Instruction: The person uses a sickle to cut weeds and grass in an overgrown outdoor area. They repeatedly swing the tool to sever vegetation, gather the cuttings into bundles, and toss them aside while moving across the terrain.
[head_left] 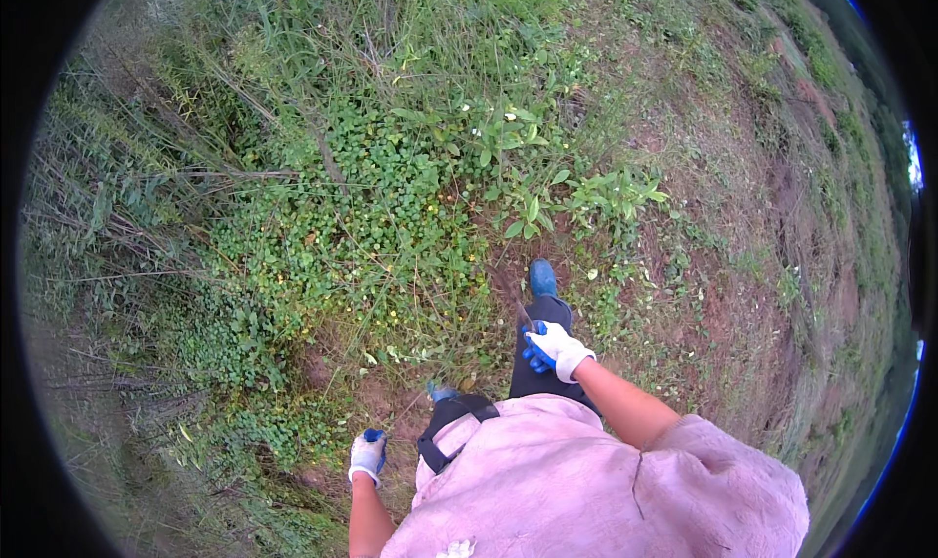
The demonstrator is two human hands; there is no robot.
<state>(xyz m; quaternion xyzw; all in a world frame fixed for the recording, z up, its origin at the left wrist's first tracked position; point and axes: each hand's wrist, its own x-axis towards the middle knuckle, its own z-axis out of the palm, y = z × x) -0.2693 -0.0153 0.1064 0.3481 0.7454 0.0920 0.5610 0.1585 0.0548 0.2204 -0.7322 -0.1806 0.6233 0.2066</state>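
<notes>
My right hand (554, 350), in a white glove with blue-coated fingers, is closed round a knife-like tool (525, 316). Its dark, narrow blade points forward and left, above my dark trouser leg (528, 363); the handle is hidden in the fist. Lower on the left hangs my left hand (367, 455) in a matching glove, apart from the plants. Its fingers are curled in, and nothing shows sticking out of them. Low leafy plants (362, 216) with small yellow flowers spread ahead of me.
A blue boot (543, 279) stands on bare soil, with the other boot (442, 392) farther back. Broad-leaved shoots (616, 201) grow just ahead. Tall grass and dry stalks (147, 196) crowd the left. Sparsely covered reddish ground (723, 216) slopes off at the right.
</notes>
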